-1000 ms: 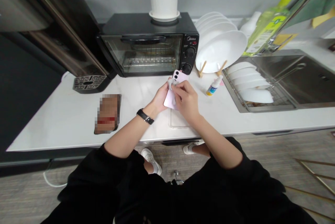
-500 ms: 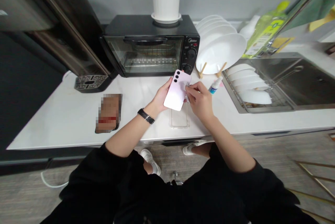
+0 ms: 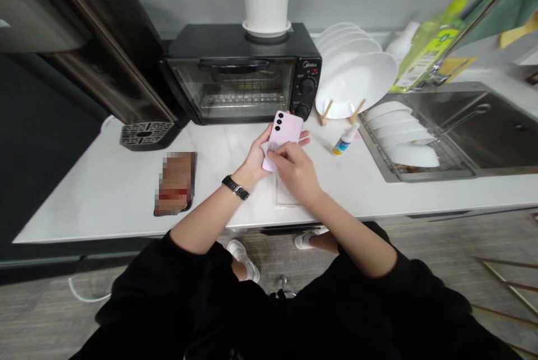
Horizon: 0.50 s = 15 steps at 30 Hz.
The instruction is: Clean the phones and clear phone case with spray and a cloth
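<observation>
A clear rectangular phone case (image 3: 277,203) lies partly under the right forearm; a white-and-blue spray bottle (image 3: 345,139) stands nearby; the left hand (image 3: 254,159), half open, cradles the smooth pale-pink phone (image 3: 287,128) above the white counter (image 3: 218,152); the right hand (image 3: 296,170), fingers bunched, presses a small whitish wipe (image 3: 266,148) against its back.

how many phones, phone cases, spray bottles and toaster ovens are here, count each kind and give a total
Phones: 2 (pink phone in the left hand, dark-edged phone on the counter)
Clear phone case: 1
Spray bottle: 1
Toaster oven: 1
Total: 5
</observation>
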Tool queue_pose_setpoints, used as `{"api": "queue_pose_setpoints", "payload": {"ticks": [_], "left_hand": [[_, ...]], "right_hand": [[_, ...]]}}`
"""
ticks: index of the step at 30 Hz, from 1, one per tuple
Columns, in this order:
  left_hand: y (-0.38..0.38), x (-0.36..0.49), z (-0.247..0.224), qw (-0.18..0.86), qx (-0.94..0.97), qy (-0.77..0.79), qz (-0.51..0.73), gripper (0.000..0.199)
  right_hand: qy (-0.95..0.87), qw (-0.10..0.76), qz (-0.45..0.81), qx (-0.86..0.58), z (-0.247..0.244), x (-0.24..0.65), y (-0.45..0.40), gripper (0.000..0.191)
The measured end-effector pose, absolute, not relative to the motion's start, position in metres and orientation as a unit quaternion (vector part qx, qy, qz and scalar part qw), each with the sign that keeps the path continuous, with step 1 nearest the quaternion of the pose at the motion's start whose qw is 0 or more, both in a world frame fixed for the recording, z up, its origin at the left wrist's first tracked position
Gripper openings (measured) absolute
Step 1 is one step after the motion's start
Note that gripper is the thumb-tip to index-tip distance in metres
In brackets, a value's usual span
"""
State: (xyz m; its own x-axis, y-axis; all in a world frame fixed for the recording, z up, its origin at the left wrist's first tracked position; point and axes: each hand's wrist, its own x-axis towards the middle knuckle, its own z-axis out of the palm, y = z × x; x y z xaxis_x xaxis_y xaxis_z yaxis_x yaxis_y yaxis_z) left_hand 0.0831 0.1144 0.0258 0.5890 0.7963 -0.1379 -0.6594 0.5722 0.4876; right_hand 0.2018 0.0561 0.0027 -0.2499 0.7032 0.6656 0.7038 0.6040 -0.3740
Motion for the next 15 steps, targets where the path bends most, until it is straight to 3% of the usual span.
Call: {"api": "queue_pose_setpoints", "payload": {"ticks": [6, 15], "left_hand": [[0.111, 0.08, 0.033, 0.867, 0.223, 0.167, 0.413, 0.061], [0.115, 0.078, 0.023, 0.893, 0.195, 0.215, 0.343, 0.048]], "right_hand": [[-0.823, 0.403, 0.037, -0.4, -0.002, 0.226, 0.038, 0.025], [-0.749, 0.49, -0.069, -0.441, 0.011, 0.255, 0.096, 0.025]]}}
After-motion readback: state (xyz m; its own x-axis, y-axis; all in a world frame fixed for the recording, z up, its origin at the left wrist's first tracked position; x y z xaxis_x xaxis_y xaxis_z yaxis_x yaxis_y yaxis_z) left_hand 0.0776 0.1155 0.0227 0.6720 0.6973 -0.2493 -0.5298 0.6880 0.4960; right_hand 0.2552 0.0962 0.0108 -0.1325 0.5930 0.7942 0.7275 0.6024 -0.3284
